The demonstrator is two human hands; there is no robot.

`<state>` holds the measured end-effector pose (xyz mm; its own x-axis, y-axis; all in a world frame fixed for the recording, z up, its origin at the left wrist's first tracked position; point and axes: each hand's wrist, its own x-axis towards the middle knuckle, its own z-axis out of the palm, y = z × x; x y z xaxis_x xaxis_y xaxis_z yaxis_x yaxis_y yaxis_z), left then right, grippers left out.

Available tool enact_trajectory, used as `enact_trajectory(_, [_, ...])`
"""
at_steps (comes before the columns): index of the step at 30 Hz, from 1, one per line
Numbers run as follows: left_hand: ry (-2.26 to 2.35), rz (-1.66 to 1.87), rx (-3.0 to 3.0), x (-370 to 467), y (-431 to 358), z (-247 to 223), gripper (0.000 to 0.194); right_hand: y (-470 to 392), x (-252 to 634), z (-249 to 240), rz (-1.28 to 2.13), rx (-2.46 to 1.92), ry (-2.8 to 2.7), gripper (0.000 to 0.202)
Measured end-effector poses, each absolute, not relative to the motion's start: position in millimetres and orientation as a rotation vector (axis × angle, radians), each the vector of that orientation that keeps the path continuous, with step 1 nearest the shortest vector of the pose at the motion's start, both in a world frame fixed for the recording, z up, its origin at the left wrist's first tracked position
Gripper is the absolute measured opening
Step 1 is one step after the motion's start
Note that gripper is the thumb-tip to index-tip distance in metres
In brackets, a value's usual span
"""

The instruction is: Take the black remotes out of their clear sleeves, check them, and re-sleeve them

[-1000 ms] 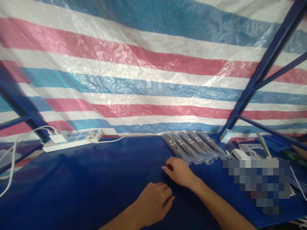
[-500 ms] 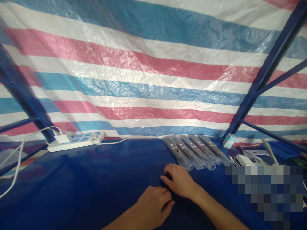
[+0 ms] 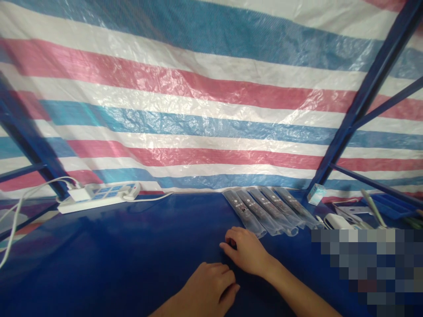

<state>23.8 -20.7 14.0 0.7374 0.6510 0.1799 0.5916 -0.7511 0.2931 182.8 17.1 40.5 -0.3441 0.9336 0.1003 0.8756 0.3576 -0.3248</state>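
Observation:
My left hand rests on the blue tabletop at the bottom middle, back upward. Its fingers bend loosely downward, the thumb stands a little apart, and I see nothing held; the fingertips are partly hidden. Just beyond it to the right, my right hand lies on the same surface, fingers loosely curved and thumb apart, with no object visible in it. Closest to the right hand is a row of several long, clear plastic sleeves with dark contents, lying side by side beyond its fingers.
A white power strip with plugs and cables lies at the back left. At the back right are a small light-blue box, a white charger-like block and a blue tray. Blue frame posts and a striped sheet stand behind. The lower right is pixelated.
The view has shifted slightly, so the power strip sits a little farther left. Both hands keep nearly the same pose and place on the table.

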Motion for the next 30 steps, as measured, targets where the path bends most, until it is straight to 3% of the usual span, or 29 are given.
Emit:
enact_trajectory(5, [0.997, 0.400, 2.729, 25.2, -20.4, 14.5, 0.016, 20.7, 183.3, 38.0, 0.267, -1.625, -2.294, 0.024])
enact_trajectory(13, [0.973, 0.385, 2.755, 25.1, -20.3, 21.3, 0.018, 37.3, 209.2, 45.3, -0.197, -1.950, -1.949, 0.019])
enact_trajectory(19, [0.961, 0.431, 2.738, 24.8, -20.5, 20.2, 0.019, 40.8, 213.5, 41.3, -0.120, -2.150, -2.086, 0.022])
enact_trajectory(30, [0.979, 0.447, 2.717, 25.2, -18.0, 17.6, 0.022, 39.8, 212.5, 40.0, 0.040, -1.905, -2.315, 0.022])
